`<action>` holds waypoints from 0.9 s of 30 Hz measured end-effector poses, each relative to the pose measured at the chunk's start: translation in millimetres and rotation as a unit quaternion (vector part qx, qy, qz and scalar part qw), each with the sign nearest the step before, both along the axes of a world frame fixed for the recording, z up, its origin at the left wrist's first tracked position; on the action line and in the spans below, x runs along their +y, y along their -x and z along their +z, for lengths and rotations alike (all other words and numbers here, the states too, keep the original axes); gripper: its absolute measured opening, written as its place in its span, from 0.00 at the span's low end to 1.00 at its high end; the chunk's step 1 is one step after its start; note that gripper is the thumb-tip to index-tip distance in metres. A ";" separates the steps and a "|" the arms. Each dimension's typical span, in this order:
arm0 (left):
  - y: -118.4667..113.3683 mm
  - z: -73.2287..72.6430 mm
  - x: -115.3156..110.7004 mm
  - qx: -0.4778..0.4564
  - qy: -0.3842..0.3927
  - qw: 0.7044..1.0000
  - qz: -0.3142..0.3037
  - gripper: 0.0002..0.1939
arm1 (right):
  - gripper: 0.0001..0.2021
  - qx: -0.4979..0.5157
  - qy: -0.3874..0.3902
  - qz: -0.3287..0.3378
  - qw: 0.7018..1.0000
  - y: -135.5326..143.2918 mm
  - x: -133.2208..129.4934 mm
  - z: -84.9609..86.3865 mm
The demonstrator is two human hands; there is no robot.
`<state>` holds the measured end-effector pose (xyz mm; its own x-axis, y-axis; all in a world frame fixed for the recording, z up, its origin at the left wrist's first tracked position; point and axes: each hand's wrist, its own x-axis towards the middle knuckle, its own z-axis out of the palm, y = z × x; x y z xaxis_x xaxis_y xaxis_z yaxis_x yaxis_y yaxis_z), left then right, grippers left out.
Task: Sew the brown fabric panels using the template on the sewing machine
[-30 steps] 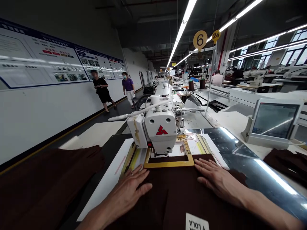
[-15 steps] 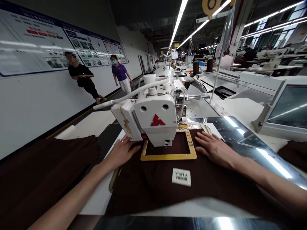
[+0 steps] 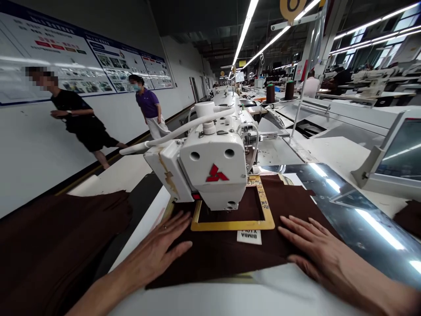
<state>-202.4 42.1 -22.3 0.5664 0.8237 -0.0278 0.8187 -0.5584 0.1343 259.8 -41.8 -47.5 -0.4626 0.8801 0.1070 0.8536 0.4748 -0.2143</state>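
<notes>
Fabric [image 3: 217, 252] bears upside-down BIMBA label [image 3: 249, 237].

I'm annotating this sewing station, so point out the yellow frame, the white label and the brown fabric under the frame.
Yellow frame [image 3: 232, 226], head view: its front bar.
White label [image 3: 249, 237], head view: its printed face.
Brown fabric [image 3: 213, 254], head view: the stretch before the frame.
</notes>
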 end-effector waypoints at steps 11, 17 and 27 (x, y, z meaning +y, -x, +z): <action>11.6 11.6 28.7 0.015 0.012 1.000 0.016 0.37 | 0.32 0.021 0.043 -0.021 0.999 -20.3 36.1 -3.3; -0.3 1.9 46.4 -0.016 -0.012 0.999 0.038 0.32 | 0.26 -0.013 -0.059 -0.046 0.997 -34.8 58.4 -2.8; 16.3 9.9 10.8 -0.029 -0.002 0.999 0.029 0.30 | 0.17 0.024 -0.176 0.042 0.983 -35.9 19.6 1.7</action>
<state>-218.7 52.9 -12.4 0.5178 0.8555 0.0072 0.8408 -0.5104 0.1801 295.7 -22.1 -45.8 -0.5193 0.7437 0.4211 0.8012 0.5950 -0.0628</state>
